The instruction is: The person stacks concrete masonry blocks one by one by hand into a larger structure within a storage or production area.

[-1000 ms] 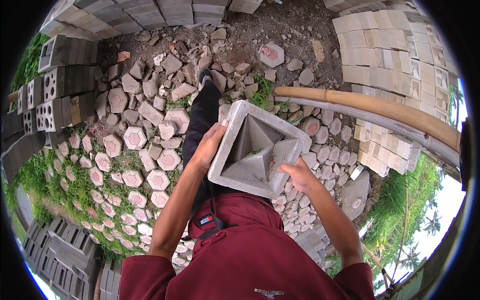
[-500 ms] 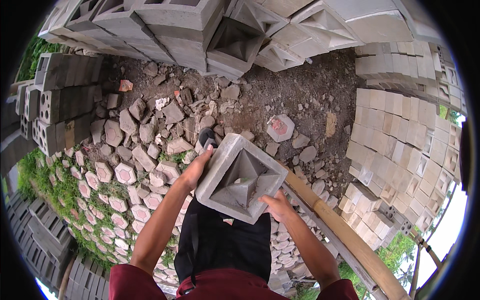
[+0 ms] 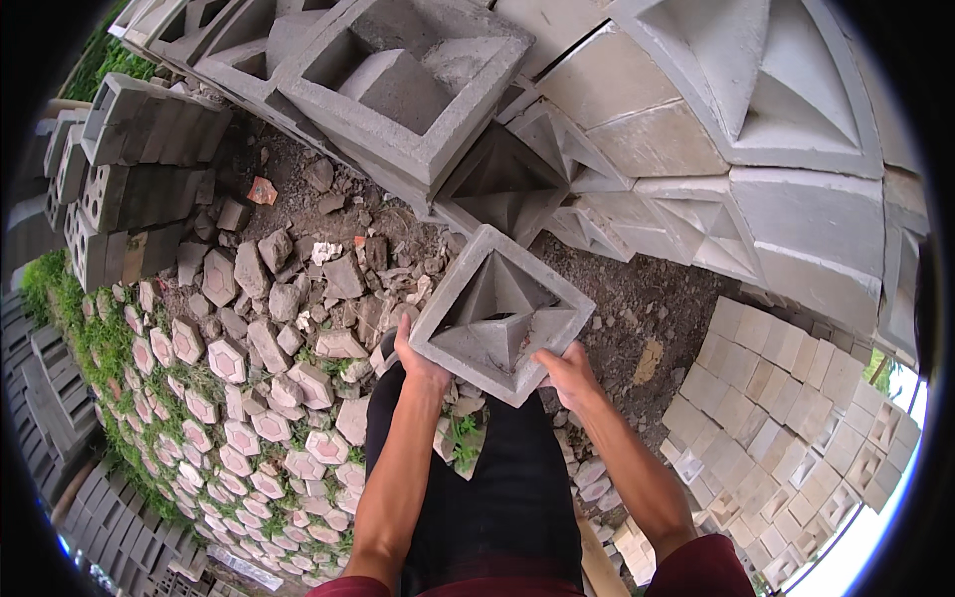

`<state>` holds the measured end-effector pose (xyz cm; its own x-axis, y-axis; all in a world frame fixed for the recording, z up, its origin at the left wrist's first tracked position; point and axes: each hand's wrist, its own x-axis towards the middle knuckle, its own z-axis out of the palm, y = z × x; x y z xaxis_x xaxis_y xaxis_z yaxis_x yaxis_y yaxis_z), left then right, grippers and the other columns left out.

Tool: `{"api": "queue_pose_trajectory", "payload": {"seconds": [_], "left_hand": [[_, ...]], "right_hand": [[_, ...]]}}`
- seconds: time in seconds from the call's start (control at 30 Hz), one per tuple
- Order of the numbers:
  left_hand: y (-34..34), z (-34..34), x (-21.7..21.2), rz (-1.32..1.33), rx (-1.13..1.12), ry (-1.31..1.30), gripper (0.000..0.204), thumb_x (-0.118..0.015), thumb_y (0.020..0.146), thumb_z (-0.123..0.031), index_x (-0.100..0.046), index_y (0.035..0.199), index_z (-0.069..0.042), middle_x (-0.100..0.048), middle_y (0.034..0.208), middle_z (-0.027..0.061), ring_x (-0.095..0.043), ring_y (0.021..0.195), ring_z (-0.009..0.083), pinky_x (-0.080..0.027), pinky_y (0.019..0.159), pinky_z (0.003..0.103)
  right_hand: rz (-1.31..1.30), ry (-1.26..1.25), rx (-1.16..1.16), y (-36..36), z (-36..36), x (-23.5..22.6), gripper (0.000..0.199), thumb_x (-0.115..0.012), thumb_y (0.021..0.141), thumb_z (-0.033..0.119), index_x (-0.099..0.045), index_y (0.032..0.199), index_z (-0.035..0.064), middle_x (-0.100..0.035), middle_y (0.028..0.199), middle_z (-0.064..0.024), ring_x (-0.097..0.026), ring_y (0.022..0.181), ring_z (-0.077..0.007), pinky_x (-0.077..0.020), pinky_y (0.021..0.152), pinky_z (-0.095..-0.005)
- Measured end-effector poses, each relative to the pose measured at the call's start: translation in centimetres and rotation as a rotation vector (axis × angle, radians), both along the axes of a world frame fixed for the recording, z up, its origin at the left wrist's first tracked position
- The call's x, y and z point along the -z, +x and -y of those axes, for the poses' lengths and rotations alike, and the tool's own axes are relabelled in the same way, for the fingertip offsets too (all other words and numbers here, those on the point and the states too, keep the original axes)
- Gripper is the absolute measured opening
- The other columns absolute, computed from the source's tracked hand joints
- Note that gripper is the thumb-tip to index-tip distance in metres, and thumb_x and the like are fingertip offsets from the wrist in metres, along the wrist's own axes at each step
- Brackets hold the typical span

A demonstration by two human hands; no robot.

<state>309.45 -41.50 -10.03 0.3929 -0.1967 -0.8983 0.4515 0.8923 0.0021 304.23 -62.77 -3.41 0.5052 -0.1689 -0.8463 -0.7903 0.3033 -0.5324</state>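
Between my two hands I hold a square grey concrete breeze block, tilted like a diamond, its recessed face with pyramid-shaped ridges turned up toward me. My left hand grips its left corner, the fingers partly hidden beneath. On the right edge my right hand closes, thumb over the rim and the other fingers mostly out of sight. Just beyond the held block, a darker patterned block sits in the side of a stack. A similar grey block lies on top of that stack, open face up.
Pale blocks stand stacked at the right. Dark hollow blocks are piled at the far left. Broken rubble covers the dirt ahead, and hexagonal pavers lie among grass on the left. A bamboo pole runs beside my right leg.
Still holding the block in both hands, I have moved closer to the far stack, which looks larger and nearer. The view has turned, and the block is now just before the stack.
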Motion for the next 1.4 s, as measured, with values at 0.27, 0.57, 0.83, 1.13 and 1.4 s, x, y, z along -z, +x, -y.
{"api": "queue_pose_trajectory", "payload": {"seconds": [0.27, 0.57, 0.83, 1.13, 1.4], "left_hand": [[9.2, 5.9, 7.2, 0.011, -0.164, 0.118, 0.036, -0.040, 0.088, -0.027, -0.060, 0.104, -0.001, -0.064, 0.103, 0.0168, -0.058, 0.094, 0.0339, -0.045, 0.089, 0.048], [16.3, 9.4, 6.8, -0.019, -0.227, 0.220, 0.043, -0.029, 0.088, -0.027, -0.058, 0.106, 0.000, -0.061, 0.112, 0.0186, -0.056, 0.103, 0.0356, -0.042, 0.096, 0.050], [17.7, 9.2, 8.1, 0.011, -0.255, 0.294, 0.039, -0.028, 0.089, -0.026, -0.056, 0.105, -0.003, -0.061, 0.109, 0.0183, -0.056, 0.101, 0.0360, -0.043, 0.094, 0.053], [18.9, 10.3, 7.1, 0.071, -0.217, 0.314, 0.046, -0.028, 0.092, -0.034, -0.055, 0.113, -0.004, -0.060, 0.115, 0.0157, -0.056, 0.106, 0.0322, -0.043, 0.096, 0.047], [12.7, 12.3, 8.2, 0.168, -0.117, 0.376, 0.056, -0.021, 0.093, -0.035, -0.039, 0.136, -0.004, -0.041, 0.140, 0.0146, -0.038, 0.129, 0.0274, -0.025, 0.109, 0.040]], "right_hand": [[-0.043, 0.027, -0.007, 10.0, 6.4, 7.5, 0.030, -0.064, 0.076, 0.004, -0.053, 0.103, -0.0008, -0.061, 0.093, -0.0118, -0.065, 0.079, -0.0231, -0.0582, 0.061, -0.0417], [0.006, 0.023, -0.039, 16.2, 9.0, 10.6, 0.035, -0.065, 0.077, 0.006, -0.050, 0.109, 0.0017, -0.060, 0.095, -0.0109, -0.063, 0.085, -0.0245, -0.0574, 0.062, -0.0445], [0.005, 0.050, -0.001, 17.8, 7.8, 10.7, 0.037, -0.062, 0.078, 0.004, -0.050, 0.112, 0.0010, -0.058, 0.102, -0.0127, -0.062, 0.088, -0.0269, -0.0579, 0.066, -0.0523], [-0.020, 0.092, -0.063, 18.8, 8.3, 10.2, 0.041, -0.064, 0.080, 0.007, -0.047, 0.117, 0.0061, -0.056, 0.111, -0.0123, -0.057, 0.101, -0.0305, -0.0489, 0.079, -0.0607], [-0.038, 0.310, 0.082, 17.1, 8.9, 9.9, 0.084, -0.058, 0.084, 0.055, -0.021, 0.143, 0.0077, -0.033, 0.140, -0.0201, -0.039, 0.127, -0.0337, -0.0386, 0.096, -0.0620]]}}
